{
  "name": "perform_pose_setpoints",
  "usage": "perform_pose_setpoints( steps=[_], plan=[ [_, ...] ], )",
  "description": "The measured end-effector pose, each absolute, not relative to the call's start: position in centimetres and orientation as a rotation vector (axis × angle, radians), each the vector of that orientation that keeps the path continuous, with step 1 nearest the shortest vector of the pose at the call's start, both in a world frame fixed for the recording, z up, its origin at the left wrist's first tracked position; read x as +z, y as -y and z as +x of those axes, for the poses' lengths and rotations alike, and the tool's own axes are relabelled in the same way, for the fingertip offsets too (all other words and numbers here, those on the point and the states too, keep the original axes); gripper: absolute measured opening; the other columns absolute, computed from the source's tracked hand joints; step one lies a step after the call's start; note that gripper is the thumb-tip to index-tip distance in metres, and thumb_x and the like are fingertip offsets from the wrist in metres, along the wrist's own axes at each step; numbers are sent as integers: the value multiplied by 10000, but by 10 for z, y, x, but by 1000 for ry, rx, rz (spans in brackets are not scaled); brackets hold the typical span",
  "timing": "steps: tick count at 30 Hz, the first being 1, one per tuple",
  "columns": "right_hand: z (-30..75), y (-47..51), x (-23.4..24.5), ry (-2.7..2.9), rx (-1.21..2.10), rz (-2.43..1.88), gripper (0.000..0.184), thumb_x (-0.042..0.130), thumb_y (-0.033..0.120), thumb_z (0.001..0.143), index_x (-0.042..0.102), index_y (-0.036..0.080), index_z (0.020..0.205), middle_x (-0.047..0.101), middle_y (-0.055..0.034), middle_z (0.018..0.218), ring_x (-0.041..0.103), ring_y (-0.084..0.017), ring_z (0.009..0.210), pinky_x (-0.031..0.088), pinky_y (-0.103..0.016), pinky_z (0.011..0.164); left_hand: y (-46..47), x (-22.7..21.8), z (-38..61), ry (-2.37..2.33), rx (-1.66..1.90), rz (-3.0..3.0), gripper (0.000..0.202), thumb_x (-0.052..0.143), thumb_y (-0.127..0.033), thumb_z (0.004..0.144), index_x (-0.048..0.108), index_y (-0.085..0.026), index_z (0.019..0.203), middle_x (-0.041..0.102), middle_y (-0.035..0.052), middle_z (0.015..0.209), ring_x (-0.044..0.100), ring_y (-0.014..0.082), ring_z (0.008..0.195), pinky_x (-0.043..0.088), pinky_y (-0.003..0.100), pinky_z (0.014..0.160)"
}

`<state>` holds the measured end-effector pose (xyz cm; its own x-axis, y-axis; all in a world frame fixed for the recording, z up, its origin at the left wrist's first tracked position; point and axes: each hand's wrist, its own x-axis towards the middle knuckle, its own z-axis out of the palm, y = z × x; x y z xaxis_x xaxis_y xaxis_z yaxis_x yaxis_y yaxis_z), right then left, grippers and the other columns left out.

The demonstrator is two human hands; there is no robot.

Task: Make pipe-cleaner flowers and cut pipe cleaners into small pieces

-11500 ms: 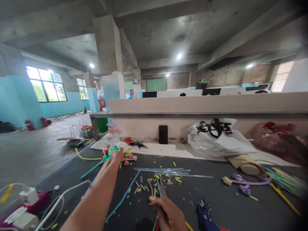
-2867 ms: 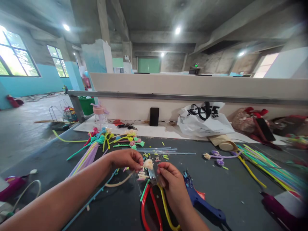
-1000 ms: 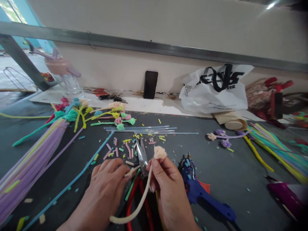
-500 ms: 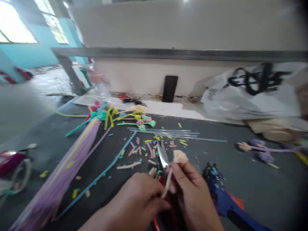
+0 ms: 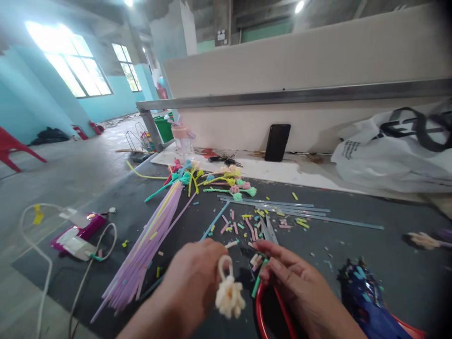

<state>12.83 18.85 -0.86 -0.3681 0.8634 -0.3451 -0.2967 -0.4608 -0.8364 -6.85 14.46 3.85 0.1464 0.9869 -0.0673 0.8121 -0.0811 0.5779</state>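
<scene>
Magenta power strip [image 5: 95, 223] with white plugs, far left of the scissors [image 5: 270, 231]. Bundle of lilac stems [image 5: 150, 249] lies loose on the dark tabletop [image 5: 81, 287], left of the scissors. Pink-lidded cup [image 5: 181, 134] stands behind and left of them; bright yarn-like flowers [image 5: 185, 178] bunch up nearer, same side. Left hand [image 5: 199, 270], just left of the scissors, back up, closed on the stem of the cream flower [image 5: 230, 297]; the stem loops out of the fist and the flower hangs near the red handles. Cut scraps [image 5: 250, 226] scatter left of and around the blades. Dark phone [image 5: 278, 142] leans upright well behind the scissors. Right hand [image 5: 300, 285] reaches over their pivot, fingers bent; can't tell if it grips anything. Clear sticks [image 5: 303, 207] lie behind the blades. Blue glue gun [image 5: 370, 301] right of the scissors, white bag [image 5: 370, 157] behind and right.
</scene>
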Motion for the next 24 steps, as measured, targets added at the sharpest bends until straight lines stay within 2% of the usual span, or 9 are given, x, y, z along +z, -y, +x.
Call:
perform_pose_setpoints(
  steps=[3,5,11,15,19,24],
  plan=[
    [128,-187,-1,895,1900,-1056,384,711,337,660,638,160,993,593,-10,596,521,-113,560,411,-222,545,-146,49,-109,-2095,506,1863,245,384,-281,822,626,-252,848,643,2,846,567,151,787,370,242,705],
    [127,-186,2,882,1907,-1050,365,719,329,650,646,164,968,596,-9,621,509,-103,544,416,-223,536,-149,48,-133,-2238,446,1790,250,386,-333,813,622,-249,803,640,-15,768,568,149,733,370,234,663],
    [127,-186,-1,826,1891,-1032,313,737,302,626,657,173,901,638,-35,776,482,-65,527,414,-199,530,-156,39,-176,-2589,207,1678,296,359,-350,791,633,-244,827,666,34,832,592,216,800,372,267,645],
    [127,-185,-2,837,1886,-1052,309,729,312,639,652,170,903,647,-40,757,483,-66,533,411,-195,540,-158,27,-197,-2637,11,1647,334,345,-335,780,663,-258,848,679,72,867,605,260,828,383,294,629],
    [127,-185,-5,861,1894,-1068,331,723,327,649,641,175,930,654,-43,777,483,-65,536,399,-188,531,-162,11,-211,-2638,-21,1646,344,338,-291,771,650,-234,903,669,97,927,603,256,877,399,307,700],
    [127,-186,-10,876,1901,-1044,317,714,333,660,637,180,927,651,-33,742,484,-66,543,386,-183,528,-164,8,-208,-2647,-50,1603,321,333,-277,758,629,-224,872,659,101,928,601,262,862,406,318,685]
  ],
)
